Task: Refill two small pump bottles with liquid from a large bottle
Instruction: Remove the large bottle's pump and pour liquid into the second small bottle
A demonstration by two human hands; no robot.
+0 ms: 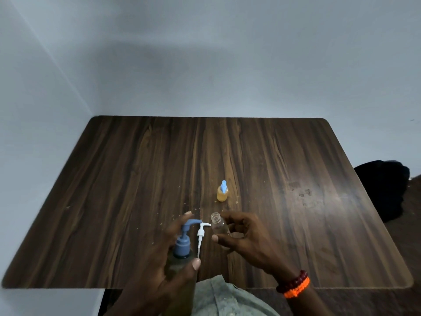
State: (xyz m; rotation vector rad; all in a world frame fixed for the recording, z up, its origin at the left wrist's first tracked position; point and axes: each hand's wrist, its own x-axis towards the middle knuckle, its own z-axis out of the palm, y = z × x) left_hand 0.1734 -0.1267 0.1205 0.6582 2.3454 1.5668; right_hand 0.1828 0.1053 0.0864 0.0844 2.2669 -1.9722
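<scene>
Left hand (173,254) fingers wrapped round big bottle (181,261), also pinching white pump (201,233). Right hand (243,236) fingers closed on empty vial (219,226), mouth tilted toward spout (192,222), just beside; above bench (296,179) near edge. Filled vial (222,193) mid-bench.

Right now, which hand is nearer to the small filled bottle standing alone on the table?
Right. The right hand, holding the empty small bottle, sits just below the filled bottle in the picture. The left hand, gripping the large pump bottle, is farther back and to the left.
</scene>
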